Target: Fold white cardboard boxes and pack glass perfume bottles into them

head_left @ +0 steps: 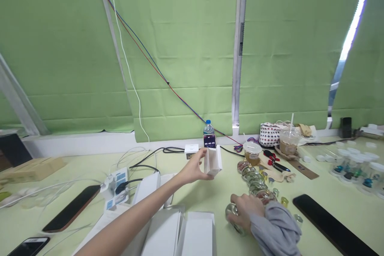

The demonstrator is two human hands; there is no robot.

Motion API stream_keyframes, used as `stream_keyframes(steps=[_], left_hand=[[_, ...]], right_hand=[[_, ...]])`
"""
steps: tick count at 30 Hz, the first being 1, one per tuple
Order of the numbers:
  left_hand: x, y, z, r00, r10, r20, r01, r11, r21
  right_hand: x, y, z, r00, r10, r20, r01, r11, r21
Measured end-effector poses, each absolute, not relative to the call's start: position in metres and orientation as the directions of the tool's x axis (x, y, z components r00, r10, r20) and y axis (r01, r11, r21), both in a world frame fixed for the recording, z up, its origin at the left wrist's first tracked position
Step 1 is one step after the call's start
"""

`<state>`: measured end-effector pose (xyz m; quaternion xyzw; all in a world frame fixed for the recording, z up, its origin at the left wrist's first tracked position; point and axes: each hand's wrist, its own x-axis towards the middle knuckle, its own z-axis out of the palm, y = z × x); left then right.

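My left hand (196, 167) is raised over the middle of the table, its fingers and thumb pinching a small white box (213, 161) whose near side is open and shows a pale inside. Lower right, my right hand (248, 209) is closed on a round shiny clear piece (233, 213) at the table's surface; its exact kind is hard to make out. A row of similar round shiny pieces (255, 183) stretches away behind that hand. Flat white boxes (198, 232) lie below my left forearm.
A bottle (208, 129) with a phone timer (209, 141) stands at the back. Right of it are a lidded cup (252, 152), pliers (281, 166), an iced drink (289, 141) and clear jars (354, 162). A power strip (116, 186) with cables and a dark phone (72, 208) lie left.
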<state>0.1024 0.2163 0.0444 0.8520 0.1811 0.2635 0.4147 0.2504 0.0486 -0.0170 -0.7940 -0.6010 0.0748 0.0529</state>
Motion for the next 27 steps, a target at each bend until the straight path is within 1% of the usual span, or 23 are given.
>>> stream_keyframes(steps=[1, 2, 3, 5, 6, 7, 8, 9, 10, 11, 12, 13, 15, 18, 20, 23, 27], left_hand=[[0.103, 0.216, 0.043, 0.792, 0.548, 0.270, 0.030, -0.477, 0.878], [0.104, 0.216, 0.041, 0.785, 0.573, 0.235, -0.032, -0.342, 0.939], [0.105, 0.216, 0.040, 0.780, 0.595, 0.193, -0.090, -0.198, 0.976], [0.108, 0.216, 0.038, 0.773, 0.626, 0.106, -0.169, 0.042, 0.985], [0.110, 0.215, 0.036, 0.772, 0.631, 0.077, -0.186, 0.109, 0.976], [0.112, 0.215, 0.035, 0.775, 0.628, 0.065, -0.201, 0.148, 0.968], [0.115, 0.214, 0.035, 0.784, 0.617, 0.066, -0.222, 0.179, 0.959], [0.118, 0.213, 0.034, 0.795, 0.602, 0.074, -0.256, 0.223, 0.941], [0.121, 0.211, 0.034, 0.805, 0.587, 0.087, -0.296, 0.269, 0.916], [0.124, 0.210, 0.034, 0.811, 0.575, 0.105, -0.336, 0.311, 0.889], [0.126, 0.208, 0.034, 0.814, 0.568, 0.125, -0.370, 0.341, 0.864], [0.128, 0.207, 0.034, 0.812, 0.567, 0.141, -0.394, 0.354, 0.848], [0.129, 0.206, 0.034, 0.808, 0.568, 0.156, -0.402, 0.339, 0.851], [0.129, 0.205, 0.034, 0.804, 0.569, 0.170, -0.408, 0.322, 0.854], [0.130, 0.205, 0.034, 0.792, 0.580, 0.191, -0.442, 0.329, 0.834], [0.132, 0.203, 0.033, 0.775, 0.596, 0.210, -0.482, 0.343, 0.806], [0.136, 0.200, 0.030, 0.760, 0.621, 0.193, -0.484, 0.341, 0.806]], right_hand=[[0.252, 0.048, -0.017, 0.264, 0.964, -0.029, 0.941, -0.264, -0.212], [0.254, 0.049, -0.017, 0.271, 0.962, 0.017, 0.926, -0.256, -0.277], [0.258, 0.049, -0.015, 0.287, 0.954, 0.082, 0.898, -0.239, -0.369], [0.267, 0.052, -0.008, 0.348, 0.910, 0.224, 0.783, -0.151, -0.603], [0.271, 0.055, -0.002, 0.385, 0.885, 0.262, 0.680, -0.080, -0.728], [0.273, 0.058, 0.004, 0.414, 0.873, 0.260, 0.540, -0.005, -0.842], [0.274, 0.062, 0.010, 0.424, 0.882, 0.206, 0.351, 0.050, -0.935], [0.274, 0.065, 0.015, 0.401, 0.908, 0.125, 0.137, 0.075, -0.988], [0.272, 0.069, 0.020, 0.347, 0.937, 0.047, -0.073, 0.076, -0.994], [0.268, 0.072, 0.024, 0.272, 0.962, -0.004, -0.251, 0.067, -0.966], [0.265, 0.075, 0.026, 0.200, 0.979, -0.022, -0.385, 0.058, -0.921], [0.260, 0.077, 0.027, 0.153, 0.988, -0.014, -0.482, 0.062, -0.874], [0.253, 0.081, 0.027, 0.126, 0.992, 0.015, -0.613, 0.090, -0.785], [0.246, 0.085, 0.024, 0.150, 0.988, 0.026, -0.729, 0.128, -0.672], [0.244, 0.087, 0.023, 0.157, 0.986, 0.047, -0.767, 0.152, -0.624], [0.243, 0.088, 0.023, 0.155, 0.985, 0.073, -0.786, 0.168, -0.596], [0.245, 0.090, 0.021, 0.156, 0.986, 0.054, -0.793, 0.157, -0.589]])
